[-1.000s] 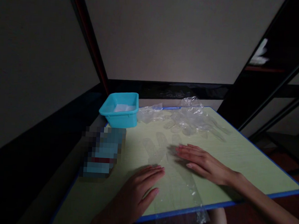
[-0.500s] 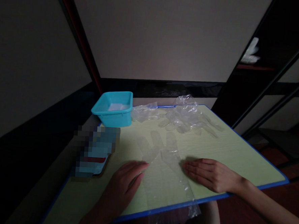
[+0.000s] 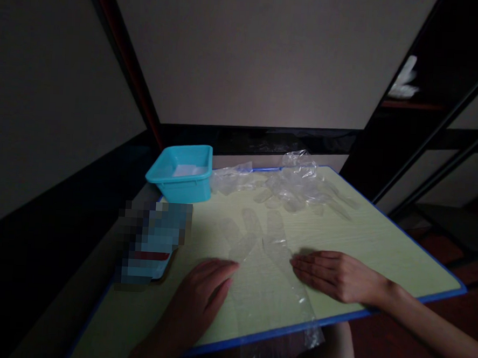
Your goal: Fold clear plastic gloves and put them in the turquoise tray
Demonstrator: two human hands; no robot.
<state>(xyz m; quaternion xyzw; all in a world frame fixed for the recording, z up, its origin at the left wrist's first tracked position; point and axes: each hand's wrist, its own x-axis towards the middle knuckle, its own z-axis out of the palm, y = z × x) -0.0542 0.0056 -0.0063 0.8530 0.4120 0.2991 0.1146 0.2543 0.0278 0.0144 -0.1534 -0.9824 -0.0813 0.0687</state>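
A clear disposable plastic glove [image 3: 270, 291] lies flat on the table, its fingers pointing away from me and its cuff hanging over the front edge. My left hand [image 3: 203, 293] rests at the glove's left side, fingertips at its edge, thumb a little apart from the index finger. On the other side, my right hand [image 3: 324, 273] lies flat, palm down, fingers stretched out together with their tips at the glove's right edge. Neither hand grips anything that I can see. The glove's outline is faint against the tabletop.
A turquoise plastic basin [image 3: 185, 189] with something white inside stands at the table's back left. Several more clear gloves [image 3: 299, 185] lie crumpled along the back. A pixelated flat object [image 3: 156, 244] is at the left edge. The table [image 3: 380, 252] has blue edging.
My right hand has shifted very slightly left, its fingertips now meeting the glove's edge. The left hand stays almost in place. The camera view has moved a little.
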